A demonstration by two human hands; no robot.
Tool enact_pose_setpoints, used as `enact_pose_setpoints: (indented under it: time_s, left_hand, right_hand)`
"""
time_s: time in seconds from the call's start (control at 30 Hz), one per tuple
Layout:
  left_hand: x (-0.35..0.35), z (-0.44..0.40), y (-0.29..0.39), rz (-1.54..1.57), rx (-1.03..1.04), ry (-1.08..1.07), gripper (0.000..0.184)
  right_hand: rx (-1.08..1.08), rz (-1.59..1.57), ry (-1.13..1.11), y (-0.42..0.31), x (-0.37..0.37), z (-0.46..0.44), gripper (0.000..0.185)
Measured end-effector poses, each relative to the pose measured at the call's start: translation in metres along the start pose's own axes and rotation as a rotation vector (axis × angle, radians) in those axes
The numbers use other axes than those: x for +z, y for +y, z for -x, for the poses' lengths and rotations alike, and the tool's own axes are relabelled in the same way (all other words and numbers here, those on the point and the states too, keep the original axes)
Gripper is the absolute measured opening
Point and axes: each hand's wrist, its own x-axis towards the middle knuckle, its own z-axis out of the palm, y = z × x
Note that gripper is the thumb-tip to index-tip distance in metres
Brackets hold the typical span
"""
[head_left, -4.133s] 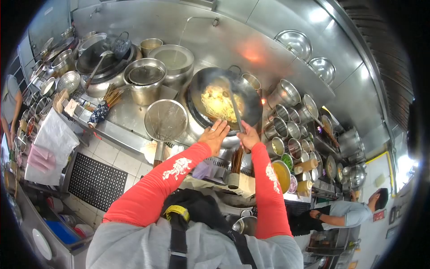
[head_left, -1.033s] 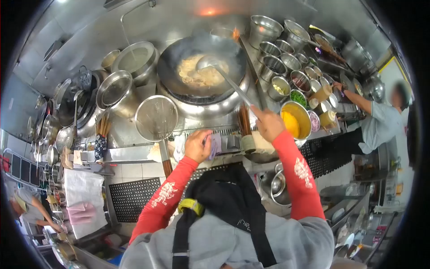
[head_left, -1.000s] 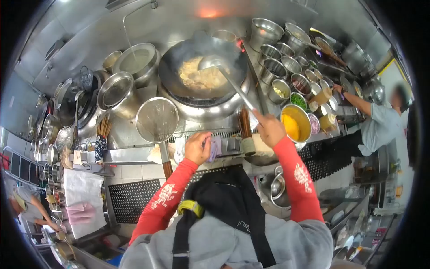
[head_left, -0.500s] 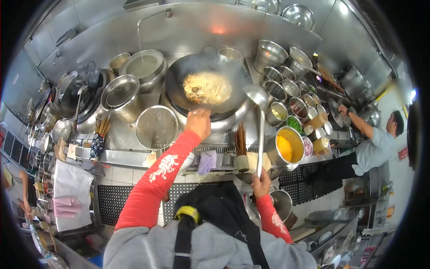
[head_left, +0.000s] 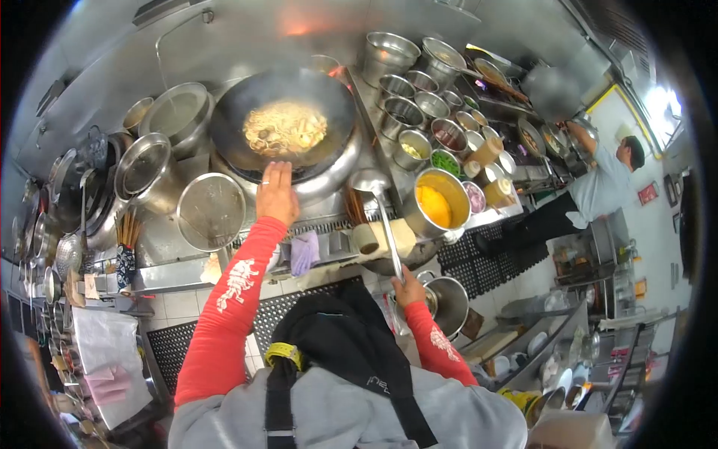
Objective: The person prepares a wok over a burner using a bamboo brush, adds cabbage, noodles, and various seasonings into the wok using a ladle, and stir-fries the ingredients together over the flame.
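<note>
My left hand (head_left: 277,193) is at the near rim of a large dark wok (head_left: 340,112), fingers closed over its edge. Steaming noodles (head_left: 286,127) lie in the wok, mixed with pieces I cannot make out. My right hand (head_left: 408,288) grips the end of a long metal ladle (head_left: 390,236). The ladle's bowl points away from me, above the counter's front part, apart from the wok. Just right of the bowl stands a metal pot (head_left: 416,226) with yellow-orange contents. A bamboo brush (head_left: 355,208) is partly hidden behind the ladle.
Several metal containers (head_left: 402,112) of ingredients and some squeeze bottles (head_left: 488,152) crowd the right side. A round strainer (head_left: 211,212) and a deep pot (head_left: 153,179) stand to the left. A purple cloth (head_left: 304,253) hangs at the front edge. Another person (head_left: 609,179) works far right.
The view has turned to the right. The ladle has come down and back from beside the wok toward the counter's front. My left hand stays at the wok's rim. Flame now shows behind the wok.
</note>
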Motion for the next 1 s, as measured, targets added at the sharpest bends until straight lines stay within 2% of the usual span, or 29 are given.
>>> enact_pose_setpoints:
  time_s: [0.1,0.2,0.3,0.4,0.47,0.53,0.57,0.63,0.73,0.83,0.9,0.97,1.0]
  left_hand:
    - [-0.003,0.0,0.003,0.017,0.012,0.002,0.06]
    - [-0.003,0.003,0.003,0.03,0.008,0.008,0.061]
    - [-0.002,0.004,-0.002,0.015,0.015,0.022,0.061]
    - [-0.001,0.005,-0.004,0.019,0.004,0.018,0.061]
    - [-0.001,0.006,-0.004,0.004,-0.023,-0.023,0.065]
    - [-0.005,0.006,-0.003,0.001,-0.043,-0.069,0.068]
    - [-0.002,0.007,-0.004,-0.01,-0.049,-0.096,0.072]
    - [-0.008,0.008,-0.001,-0.015,-0.05,-0.084,0.069]
    - [-0.012,0.008,0.001,-0.015,-0.068,-0.108,0.068]
    - [-0.015,0.008,0.004,-0.024,-0.091,-0.137,0.068]
    - [-0.015,0.009,0.004,-0.018,-0.09,-0.141,0.068]
    - [-0.016,0.009,0.004,-0.015,-0.093,-0.137,0.069]
    - [-0.017,0.009,0.004,-0.013,-0.089,-0.137,0.07]
  right_hand:
    - [-0.317,0.158,0.249,-0.047,-0.033,-0.01,0.039]
    - [-0.192,-0.309,-0.184,-0.07,-0.034,-0.011,0.038]
    - [-0.133,-0.349,-0.559,-0.048,0.005,-0.01,0.035]
    - [-0.232,-0.184,-0.551,0.004,0.06,0.01,0.032]
    - [-0.121,-0.286,-0.601,0.06,0.113,0.023,0.032]
    - [0.226,-0.358,-0.573,0.104,0.152,0.034,0.032]
    - [0.187,-0.32,-0.548,0.117,0.157,0.033,0.032]
    - [0.117,-0.249,-0.497,0.132,0.158,0.027,0.033]
    - [0.232,-0.093,-0.54,0.099,0.12,0.026,0.038]
    - [0.17,0.037,-0.616,0.114,0.131,0.023,0.042]
    - [0.039,0.029,-0.636,0.107,0.121,0.024,0.043]
    - [-0.069,0.136,-0.713,0.093,0.104,0.029,0.035]
    - [-0.111,0.246,-0.778,0.057,0.081,0.027,0.03]
